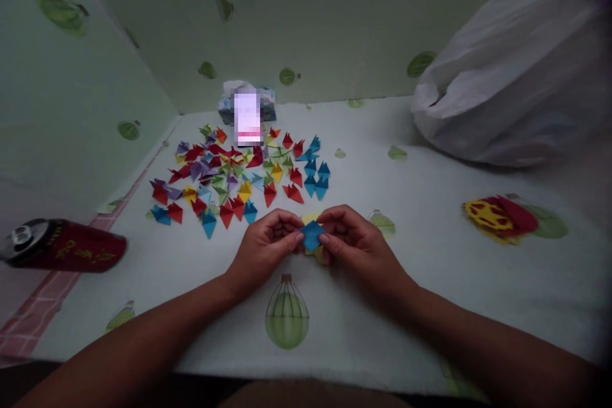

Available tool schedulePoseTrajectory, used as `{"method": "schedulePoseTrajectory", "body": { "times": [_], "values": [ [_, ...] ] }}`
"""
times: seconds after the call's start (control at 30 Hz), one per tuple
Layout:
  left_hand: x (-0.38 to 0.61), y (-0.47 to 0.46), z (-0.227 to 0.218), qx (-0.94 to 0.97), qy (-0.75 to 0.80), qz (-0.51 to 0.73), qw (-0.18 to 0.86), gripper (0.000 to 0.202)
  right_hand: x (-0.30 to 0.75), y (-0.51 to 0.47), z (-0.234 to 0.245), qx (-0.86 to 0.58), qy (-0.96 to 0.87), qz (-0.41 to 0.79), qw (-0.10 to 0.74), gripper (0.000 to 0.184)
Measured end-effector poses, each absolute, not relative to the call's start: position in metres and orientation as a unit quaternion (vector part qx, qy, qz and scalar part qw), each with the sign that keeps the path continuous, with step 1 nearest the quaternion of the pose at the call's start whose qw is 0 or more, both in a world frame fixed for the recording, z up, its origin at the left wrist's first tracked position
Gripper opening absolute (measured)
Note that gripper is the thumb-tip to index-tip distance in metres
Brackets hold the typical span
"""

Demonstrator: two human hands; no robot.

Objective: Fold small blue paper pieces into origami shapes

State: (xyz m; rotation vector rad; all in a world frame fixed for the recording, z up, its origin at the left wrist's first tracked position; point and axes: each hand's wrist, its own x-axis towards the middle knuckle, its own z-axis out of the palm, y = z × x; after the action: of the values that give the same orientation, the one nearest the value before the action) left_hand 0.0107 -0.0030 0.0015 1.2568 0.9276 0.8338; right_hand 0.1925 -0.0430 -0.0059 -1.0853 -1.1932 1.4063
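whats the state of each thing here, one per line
blue paper: partly folded, pinched between both hands
left hand: fingers closed on the blue paper's left edge
right hand: fingers closed on its right edge
folded paper pieces: finished, spread loose on the table
red can: lying on its side
white plastic bag: full, slumped against the wall
phone: propped upright, screen lit

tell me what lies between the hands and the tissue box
In the head view, a spread of small folded paper pieces in many colours lies on the cloth between the hands' blue paper and the tissue box.
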Motion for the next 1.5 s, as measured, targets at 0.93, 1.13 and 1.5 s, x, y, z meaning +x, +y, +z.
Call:
{"method": "schedulePoseTrajectory", "body": {
  "times": [0.93, 1.13, 1.5],
  "values": [
    [0.0097, -0.0037, 0.0009, 0.576, 0.398, 0.383, 0.603, 0.01, 0.1972, -0.0436, 0.0015, -0.471, -0.513, 0.572, 0.433, 0.026],
    [0.009, -0.0033, 0.0008, 0.586, 0.399, 0.374, 0.598, 0.009, 0.1981, -0.0441, 0.0013, -0.471, -0.514, 0.575, 0.428, 0.027],
    [0.0071, -0.0033, 0.0027, 0.623, 0.401, 0.316, 0.592, 0.014, 0.1976, -0.0439, 0.0, -0.454, -0.507, 0.595, 0.428, 0.023]
  ]
}}
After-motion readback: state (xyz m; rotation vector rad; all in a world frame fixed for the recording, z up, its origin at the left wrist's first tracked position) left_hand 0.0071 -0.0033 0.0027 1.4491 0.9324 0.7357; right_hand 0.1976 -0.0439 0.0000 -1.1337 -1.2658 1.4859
